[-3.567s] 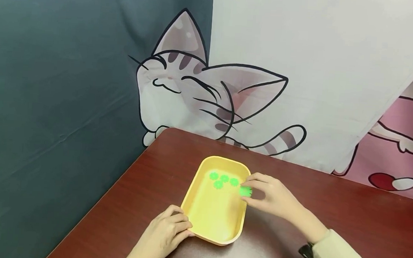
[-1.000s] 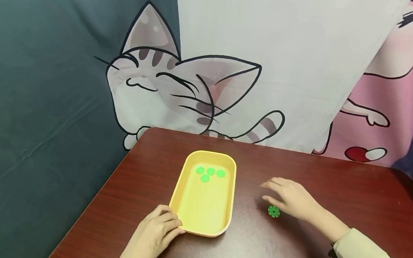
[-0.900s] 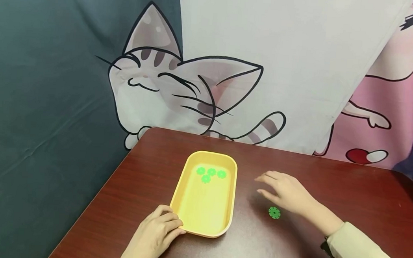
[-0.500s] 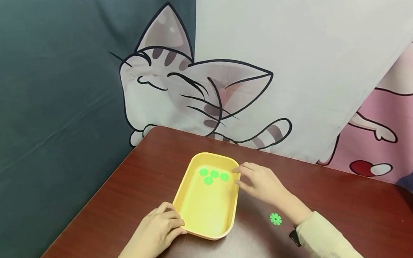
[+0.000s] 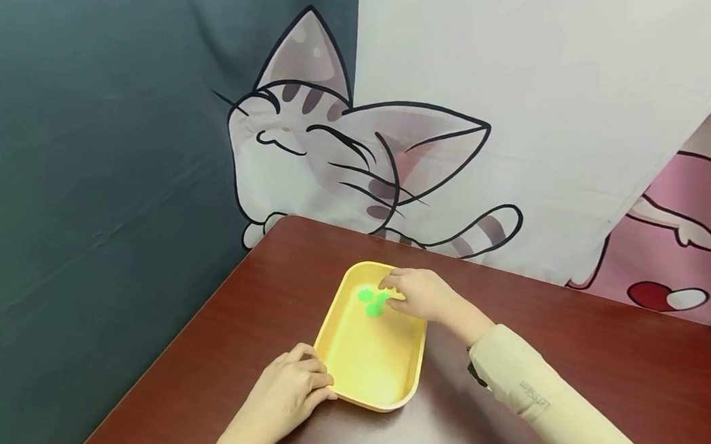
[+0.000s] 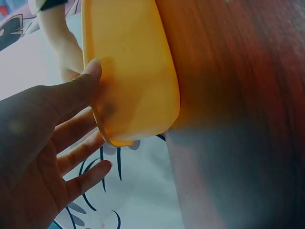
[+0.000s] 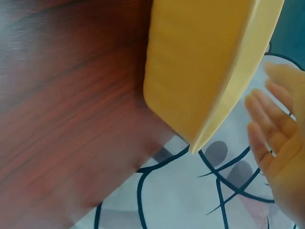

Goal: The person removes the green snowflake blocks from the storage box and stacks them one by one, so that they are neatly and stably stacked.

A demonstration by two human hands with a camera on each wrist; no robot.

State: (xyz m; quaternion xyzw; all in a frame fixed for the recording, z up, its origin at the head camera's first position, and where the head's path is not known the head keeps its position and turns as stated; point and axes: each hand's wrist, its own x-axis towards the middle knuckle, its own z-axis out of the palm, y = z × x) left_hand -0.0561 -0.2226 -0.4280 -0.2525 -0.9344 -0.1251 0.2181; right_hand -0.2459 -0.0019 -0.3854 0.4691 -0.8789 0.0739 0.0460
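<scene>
"Where are your discs, and what's changed?"

"Three discs point(image 5: 374, 310) show at the far end of your tray point(image 5: 362, 361), which sits near the counter's point(image 5: 598, 345) far-left corner. Half a second ago you could see four, with your right grip point(image 5: 421, 294) at the tray's right rim; now it's inside, seemingly within reach of them. The fourth is probably hidden under it."

"How do your grips stand?"

"Right: moderately wide, fingers loosely bent, no disc visible between. Your left grip point(image 5: 290, 388) pinches the tray by its near-left corner."

"Anything in your way?"

"Your right sleeve point(image 5: 555, 404) seems to cover where a loose disc lay on the counter. Beyond its far edge hangs a cat cloth point(image 5: 329, 159)."
</scene>
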